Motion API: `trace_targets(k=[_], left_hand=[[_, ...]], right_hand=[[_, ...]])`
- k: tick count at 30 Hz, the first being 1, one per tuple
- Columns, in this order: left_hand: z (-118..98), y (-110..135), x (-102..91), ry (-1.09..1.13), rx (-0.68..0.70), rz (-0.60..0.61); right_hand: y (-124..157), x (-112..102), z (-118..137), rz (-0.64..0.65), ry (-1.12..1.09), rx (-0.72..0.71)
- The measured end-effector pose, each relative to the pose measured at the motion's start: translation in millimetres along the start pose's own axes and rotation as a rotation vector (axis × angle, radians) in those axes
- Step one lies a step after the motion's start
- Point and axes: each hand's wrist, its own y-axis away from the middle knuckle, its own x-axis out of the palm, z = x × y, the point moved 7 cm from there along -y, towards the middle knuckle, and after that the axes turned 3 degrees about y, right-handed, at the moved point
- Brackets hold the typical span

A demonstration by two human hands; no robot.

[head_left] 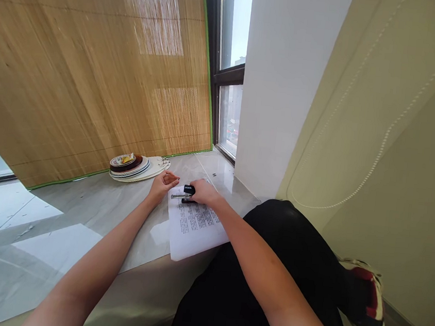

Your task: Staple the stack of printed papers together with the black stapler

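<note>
The person's right hand [204, 192] has its grip closed around a black stapler [189, 189], whose silver metal arm [178, 197] juts leftward over the upper part of a printed paper [195, 228]. The paper lies on the grey ledge [137, 237], its lower right corner hidden behind the right forearm. The left hand [163, 184] is beside the paper's upper left corner, fingers curled toward the thumb — whether that grip pinches anything, one cannot tell.

Just beyond the left hand sits a stack of dishes. An oval plate [160, 163] with a dark sprig design is at the bottom; white plates [133, 174] rest on it, then a dark brown dish [137, 163], and a small dish [117, 162] on top. The small dish shows a yellow patch [125, 159] — pattern or contents, it is too small to tell. Behind the stack stands a green-edged slatted blind [95, 67]. Small dark bits [214, 174] lie near the window [228, 115].
</note>
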Motion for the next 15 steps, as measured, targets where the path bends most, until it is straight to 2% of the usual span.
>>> trace_targets(k=[3,5,9,15], left_hand=[[-5,1,4.2,0.021,0.018,0.034],[-8,3,6.0,0.043,0.020,0.050],[-11,6,11.0,0.071,0.010,0.114],[-11,10,24.5,-0.003,-0.009,0.273]], right_hand=[[3,-18,-13,-0.123,-0.022,0.077],[5,-24,-21,-0.154,-0.018,0.139],[7,-21,-26,-0.104,0.005,0.217],[5,-15,-19,-0.077,0.036,0.172]])
